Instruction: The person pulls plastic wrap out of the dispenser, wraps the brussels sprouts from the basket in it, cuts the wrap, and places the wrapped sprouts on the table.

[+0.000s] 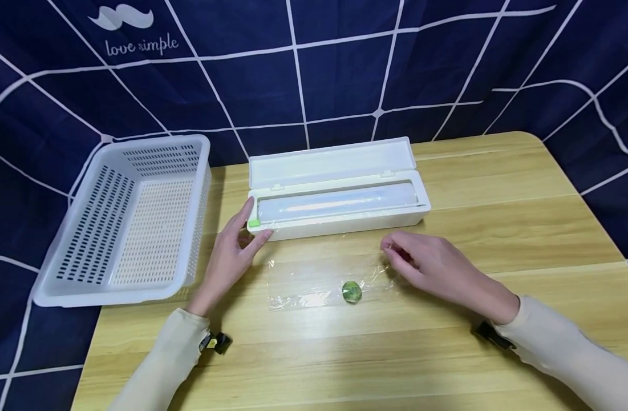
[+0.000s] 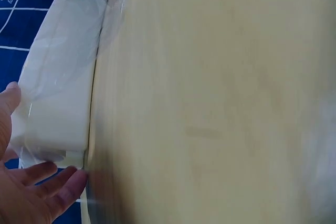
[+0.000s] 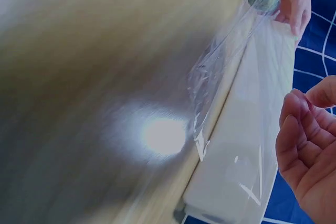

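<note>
Step in hand, judged from layout: film being drawn from its dispenser. The long white plastic dispenser box [image 1: 344, 224] sits near the back of the light wood-grain table [image 1: 447, 354], its hinged white lid [image 1: 329, 165] raised and a shiny whitish film roll [image 1: 339, 202] inside. A clear, thin plastic film [image 1: 298, 282] extends in front of the box. Within its outline, right of centre, is a small round green item [image 1: 352, 291]; cannot tell whether it lies on or under the film, nor what it is. Left hand [image 1: 229, 251]: thumb and fingers set wide around the left end of the box, holding it, near the bright green plastic tab [image 1: 254, 223]. Right hand [image 1: 437, 262]: narrow, fingers curled, thumb meeting fingertips near the film's right side, just in front of the box; appears to pinch a film edge, though transparency hides the exact contact. Next move, as judged, calls for the left hand to keep the box steady while the right holds even tension on the film. Risk: the sheet is already creased near the right hand and could fold onto itself.
</note>
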A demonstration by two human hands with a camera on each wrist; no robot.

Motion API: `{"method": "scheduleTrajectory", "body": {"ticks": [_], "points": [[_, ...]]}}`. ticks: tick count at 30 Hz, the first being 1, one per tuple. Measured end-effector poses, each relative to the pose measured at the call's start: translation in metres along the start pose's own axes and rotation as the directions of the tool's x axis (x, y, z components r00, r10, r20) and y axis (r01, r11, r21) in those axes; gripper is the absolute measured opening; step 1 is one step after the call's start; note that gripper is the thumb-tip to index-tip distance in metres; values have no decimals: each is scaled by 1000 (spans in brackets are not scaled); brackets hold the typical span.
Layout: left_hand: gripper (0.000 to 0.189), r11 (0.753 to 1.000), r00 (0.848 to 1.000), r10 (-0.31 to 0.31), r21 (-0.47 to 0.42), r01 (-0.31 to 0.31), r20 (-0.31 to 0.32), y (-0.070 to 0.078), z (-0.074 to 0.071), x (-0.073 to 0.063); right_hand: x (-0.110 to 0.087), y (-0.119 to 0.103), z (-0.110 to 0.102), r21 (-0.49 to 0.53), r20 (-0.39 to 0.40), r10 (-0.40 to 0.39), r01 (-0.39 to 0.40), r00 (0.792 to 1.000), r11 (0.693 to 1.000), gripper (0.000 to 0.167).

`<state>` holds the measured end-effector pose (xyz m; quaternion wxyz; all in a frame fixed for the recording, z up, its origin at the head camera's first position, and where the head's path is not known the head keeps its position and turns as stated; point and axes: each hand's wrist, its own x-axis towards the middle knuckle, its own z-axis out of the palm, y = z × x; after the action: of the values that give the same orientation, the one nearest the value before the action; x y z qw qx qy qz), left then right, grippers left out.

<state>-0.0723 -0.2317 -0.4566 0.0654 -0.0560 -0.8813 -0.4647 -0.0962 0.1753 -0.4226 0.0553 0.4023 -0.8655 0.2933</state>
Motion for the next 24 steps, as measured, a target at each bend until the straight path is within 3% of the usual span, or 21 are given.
{"method": "scheduleTrajectory", "body": {"ticks": [8, 16, 24], "points": [[79, 999, 999, 33, 1, -33, 6, -1, -3, 2, 13, -5, 8, 12, 2, -15, 15, 1000, 1000, 4], [78, 995, 998, 64, 72, -63, -11, -2, -5, 5, 28, -12, 15, 60, -40, -50, 53, 998, 997, 18], [78, 993, 997, 71, 96, -70, -14, -2, -6, 5, 43, -18, 27, 127, -62, -73, 81, 995, 989, 15]]}}
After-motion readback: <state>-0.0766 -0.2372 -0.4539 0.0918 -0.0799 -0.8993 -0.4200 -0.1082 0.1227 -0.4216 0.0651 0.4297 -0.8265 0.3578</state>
